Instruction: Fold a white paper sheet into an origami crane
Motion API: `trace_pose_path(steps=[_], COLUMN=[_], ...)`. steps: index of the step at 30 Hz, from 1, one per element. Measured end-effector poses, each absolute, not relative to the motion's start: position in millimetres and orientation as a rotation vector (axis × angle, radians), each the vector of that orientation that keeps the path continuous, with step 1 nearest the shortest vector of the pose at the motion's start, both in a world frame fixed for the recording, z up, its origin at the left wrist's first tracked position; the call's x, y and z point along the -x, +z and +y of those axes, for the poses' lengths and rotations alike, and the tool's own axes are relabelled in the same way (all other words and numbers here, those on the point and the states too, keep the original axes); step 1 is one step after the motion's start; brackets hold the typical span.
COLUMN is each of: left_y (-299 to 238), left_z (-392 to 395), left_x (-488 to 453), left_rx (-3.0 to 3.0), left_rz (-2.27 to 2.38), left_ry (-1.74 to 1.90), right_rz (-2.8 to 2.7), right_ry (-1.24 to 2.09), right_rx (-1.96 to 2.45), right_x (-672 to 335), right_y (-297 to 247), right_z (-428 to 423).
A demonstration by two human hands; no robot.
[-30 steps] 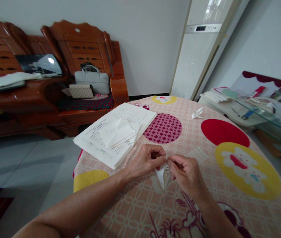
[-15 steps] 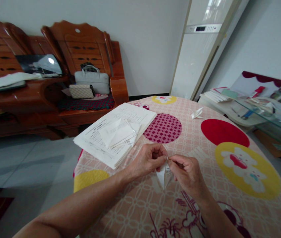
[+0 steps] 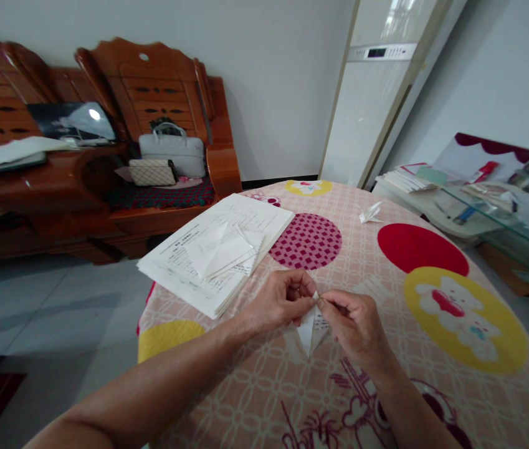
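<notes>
A small piece of folded paper (image 3: 306, 333), white with some print on its right side, hangs point-down between my hands over the tablecloth. My left hand (image 3: 290, 299) pinches its upper part with thumb and fingers. From the other side, my right hand (image 3: 352, 321) grips the paper near its top tip, fingertips almost touching those of the left. The fingers hide most of the upper folds. Left of my hands lies a stack of printed sheets (image 3: 175, 274), with folded paper pieces (image 3: 222, 249) resting on it.
A small folded paper figure (image 3: 371, 212) stands toward the table's far right. The round table wears a patterned pink tablecloth (image 3: 255, 399). Beyond it are a wooden bench (image 3: 224, 168) with bags, a tall white air conditioner (image 3: 362, 106), and a glass-topped side table (image 3: 502, 227) with clutter.
The fingers have shifted slightly at the paper's top, and its white tip now shows between them. A bit more print is visible on the paper's right side.
</notes>
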State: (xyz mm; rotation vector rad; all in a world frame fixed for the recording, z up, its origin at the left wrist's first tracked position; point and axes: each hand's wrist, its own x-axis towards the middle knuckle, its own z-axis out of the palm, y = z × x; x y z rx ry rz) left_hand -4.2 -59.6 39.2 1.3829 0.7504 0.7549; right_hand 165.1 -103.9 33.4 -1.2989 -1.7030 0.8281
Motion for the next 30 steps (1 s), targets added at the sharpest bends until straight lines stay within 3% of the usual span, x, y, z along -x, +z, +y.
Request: trace_pose_path(steps=[30], left_y=[39.8], left_z=[-58.3], left_x=[2.8], left_rx=[-1.383], left_rz=[0.786], left_ry=[0.780], right_rz=[-1.715], right_ry=[0.831], right_rx=[1.286], right_x=[-163.2], right_y=[33.2], right_z=[-105.7])
